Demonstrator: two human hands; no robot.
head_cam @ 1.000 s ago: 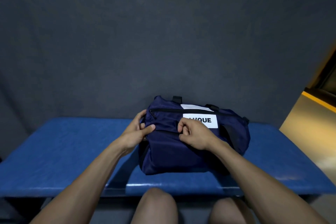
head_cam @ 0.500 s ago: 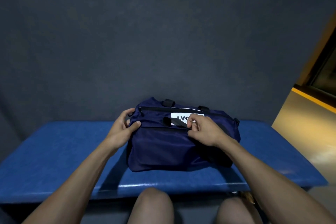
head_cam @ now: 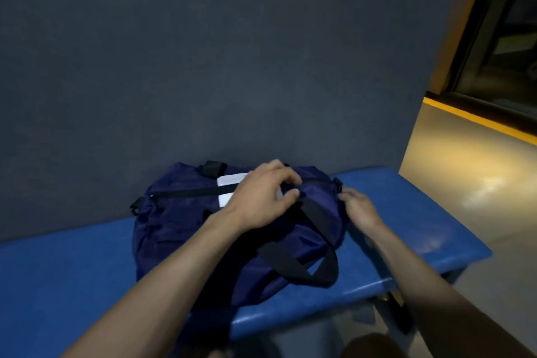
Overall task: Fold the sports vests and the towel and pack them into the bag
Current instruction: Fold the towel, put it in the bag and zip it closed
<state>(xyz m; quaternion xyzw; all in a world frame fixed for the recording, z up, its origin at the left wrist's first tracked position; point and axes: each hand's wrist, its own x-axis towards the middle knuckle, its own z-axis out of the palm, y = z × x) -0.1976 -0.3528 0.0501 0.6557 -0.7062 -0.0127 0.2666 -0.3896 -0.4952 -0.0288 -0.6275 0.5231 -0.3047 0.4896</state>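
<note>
1. Along the bottom edge of the frame, the person's knee [head_cam: 374, 346] shows at lower right, below the front edge of the blue tabletop [head_cam: 64, 276].
2. The tabletop's front edge runs from lower centre up to a right corner at mid right; left of the bag a broad bare stretch of blue reaches the left edge of the frame.
3. The navy bag [head_cam: 186, 229] lies mid-frame on the tabletop, its black handle [head_cam: 316, 259] looping toward the front edge.
4. The left hand [head_cam: 261, 197], reaching across to the bag's top, has its grip pinched on the fabric beside the white label [head_cam: 229, 182].
5. The right hand [head_cam: 359, 206] holds the bag's right end, fingers curled on it.
6. The bag's far side sits close to the dark wall [head_cam: 203, 52]; tan floor [head_cam: 465, 183] opens at right.
</note>
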